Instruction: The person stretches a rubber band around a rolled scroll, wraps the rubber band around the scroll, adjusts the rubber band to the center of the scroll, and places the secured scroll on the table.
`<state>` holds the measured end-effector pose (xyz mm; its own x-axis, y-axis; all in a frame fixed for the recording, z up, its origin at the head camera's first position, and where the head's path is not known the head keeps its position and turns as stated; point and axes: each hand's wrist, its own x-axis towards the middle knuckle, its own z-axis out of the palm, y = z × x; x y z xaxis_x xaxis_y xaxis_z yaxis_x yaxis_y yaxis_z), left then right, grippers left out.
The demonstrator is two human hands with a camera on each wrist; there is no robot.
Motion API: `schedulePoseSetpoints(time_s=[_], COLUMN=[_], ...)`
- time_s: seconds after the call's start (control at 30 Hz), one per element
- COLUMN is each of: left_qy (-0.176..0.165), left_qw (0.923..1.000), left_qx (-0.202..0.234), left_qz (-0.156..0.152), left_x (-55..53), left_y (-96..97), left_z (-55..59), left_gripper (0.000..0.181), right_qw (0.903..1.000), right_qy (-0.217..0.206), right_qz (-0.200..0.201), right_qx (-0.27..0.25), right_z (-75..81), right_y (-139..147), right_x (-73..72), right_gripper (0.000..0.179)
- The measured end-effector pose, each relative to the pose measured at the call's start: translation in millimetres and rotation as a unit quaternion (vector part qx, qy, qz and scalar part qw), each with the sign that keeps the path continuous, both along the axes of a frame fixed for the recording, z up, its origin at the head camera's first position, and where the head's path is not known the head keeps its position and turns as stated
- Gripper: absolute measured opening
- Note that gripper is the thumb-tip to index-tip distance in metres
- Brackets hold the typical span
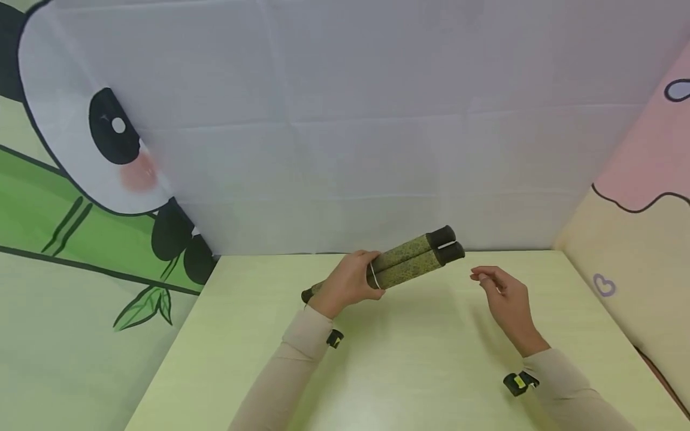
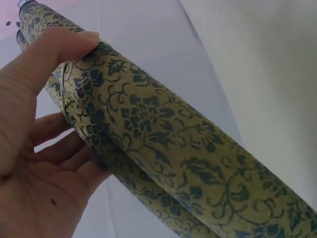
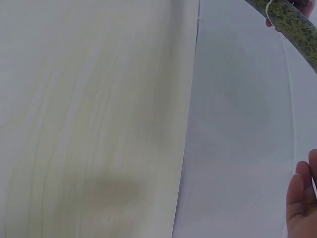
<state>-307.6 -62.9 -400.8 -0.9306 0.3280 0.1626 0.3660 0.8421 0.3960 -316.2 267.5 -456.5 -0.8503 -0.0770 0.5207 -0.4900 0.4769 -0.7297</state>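
Note:
A scroll (image 1: 405,261), rolled up from both ends into two side-by-side rolls, is held slanting above the table. Its gold-green covering bears dark blue flowers and vines, clearest in the left wrist view, where the scroll (image 2: 163,129) runs diagonally. Dark caps finish its ends, and a thin white string (image 1: 374,276) goes round its middle. My left hand (image 1: 349,279) grips it near that string, thumb on one side and fingers on the other. To the right, apart from the scroll, my right hand (image 1: 507,299) hangs in the air with loosely bent fingers, holding nothing.
Below both hands lies a pale wooden table (image 1: 409,365). A white cloth backdrop (image 1: 350,149) stands behind its far edge. Cartoon-printed panels flank it, with a green one (image 1: 70,209) on the left and a pink-and-cream one (image 1: 647,239) on the right.

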Motion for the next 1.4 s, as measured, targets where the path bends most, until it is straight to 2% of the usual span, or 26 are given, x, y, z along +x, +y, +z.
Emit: schedulePoseSetpoints(time_s=[0.2,0.37,0.5,0.73,0.93,1.2,1.4], left_qy=[-0.052,-0.076,-0.08,-0.078,-0.08,-0.102,-0.097], left_qw=[0.9985,0.996,0.993,0.9901,0.9871,0.9818,0.9823], left_qx=[0.013,-0.028,-0.068,-0.098,-0.113,-0.125,-0.134], left_qz=[-0.007,-0.039,-0.055,-0.064,-0.082,-0.1,-0.089], left_x=[-12.1,-23.4,-30.9,-37.9,-43.5,-50.8,-54.2], left_y=[-1.5,2.1,5.2,5.4,6.3,8.1,10.2], left_z=[-16.5,-29.6,-41.6,-60.4,-68.3,-79.8,-86.0], left_gripper=[0.078,0.076,0.08,0.083,0.079,0.059,0.064], right_qw=[0.9996,0.9988,0.9983,0.9985,0.999,0.9992,0.9994], right_qy=[0.007,-0.001,-0.015,-0.029,-0.028,-0.026,-0.023], right_qz=[-0.024,-0.046,-0.054,-0.037,-0.026,-0.02,-0.02], right_qx=[0.014,0.018,0.017,0.027,0.024,0.023,0.02], right_z=[-3.2,-7.3,-11.3,-23.4,-30.5,-35.7,-37.2], right_y=[12,16,17,12,5,3,5], right_x=[3.6,9.7,15.6,23.9,28.1,33.5,35.6], right_gripper=[0.021,0.021,0.022,0.023,0.021,0.02,0.02])
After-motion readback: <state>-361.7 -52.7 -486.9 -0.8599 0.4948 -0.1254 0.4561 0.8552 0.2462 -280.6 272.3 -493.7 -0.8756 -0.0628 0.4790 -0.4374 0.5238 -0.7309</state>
